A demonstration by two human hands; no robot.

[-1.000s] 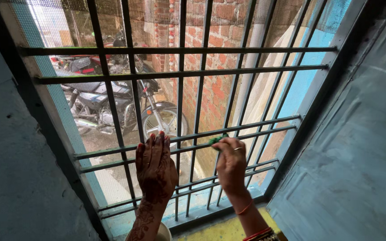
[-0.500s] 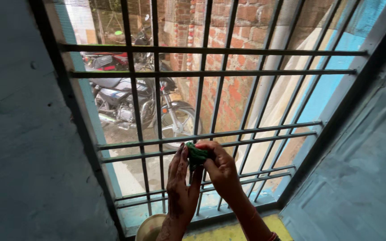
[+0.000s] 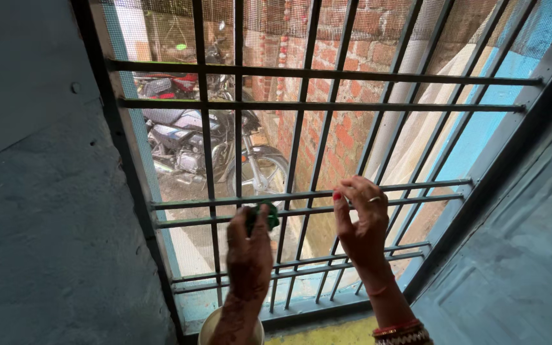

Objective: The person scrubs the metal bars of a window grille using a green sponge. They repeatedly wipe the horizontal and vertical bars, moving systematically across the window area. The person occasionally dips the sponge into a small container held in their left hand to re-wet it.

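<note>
A window grille (image 3: 327, 105) of dark vertical and horizontal bars is shown from inside, viewed from above. A small green scrubbing pad (image 3: 264, 216) is pinched in the fingertips of the left hand (image 3: 249, 259) and is pressed against the paired horizontal bars near the lower middle of the grille, so that the bar face is met by the flat of the pad. The right hand (image 3: 362, 220) is curled around the same pair of bars further toward the grille's right edge, its fingers closed on the metal; by this hold the body appears to be steadied while the pad is worked. A ring and bangles (image 3: 400, 332) are seen on this hand and wrist.

A pale round bucket rim (image 3: 209, 326) is partly visible beneath the left forearm, at the grille's bottom edge beside a yellow sill. A fine mesh screen is fixed behind the bars. Beyond it a parked motorcycle (image 3: 186, 137) and a red brick wall (image 3: 346, 137) are seen. Reach between the bars is limited by their close spacing, and the grey wall (image 3: 39, 211) closes the left side.
</note>
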